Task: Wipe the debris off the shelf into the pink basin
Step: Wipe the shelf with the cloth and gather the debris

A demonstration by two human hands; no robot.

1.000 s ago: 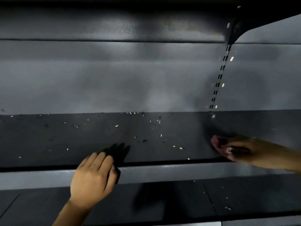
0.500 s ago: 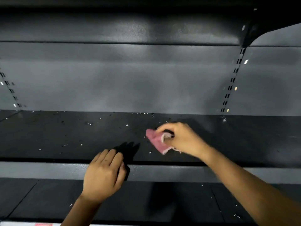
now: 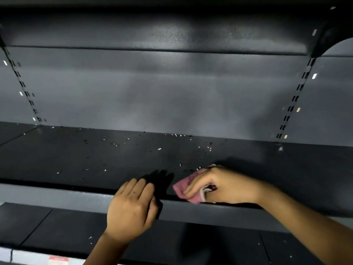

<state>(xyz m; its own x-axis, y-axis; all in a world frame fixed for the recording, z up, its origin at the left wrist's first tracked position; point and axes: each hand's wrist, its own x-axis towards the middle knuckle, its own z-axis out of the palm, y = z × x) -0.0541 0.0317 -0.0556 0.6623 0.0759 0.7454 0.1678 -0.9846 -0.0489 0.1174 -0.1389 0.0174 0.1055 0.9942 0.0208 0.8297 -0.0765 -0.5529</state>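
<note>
Your right hand (image 3: 219, 185) presses a pink cloth (image 3: 182, 188) on the dark shelf (image 3: 76, 155) near its front edge, grip curled round it. Your left hand (image 3: 131, 209) sits cupped at the shelf's lip (fingers together, holding nothing). Pale debris (image 3: 159, 149) speckles the shelf behind.

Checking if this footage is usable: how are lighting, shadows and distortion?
Head view: dim, with soft glare on the grey back panel; the left hand casts a black shadow on the dark metal shelf; wide-angle distortion tilts the slotted uprights.
</note>
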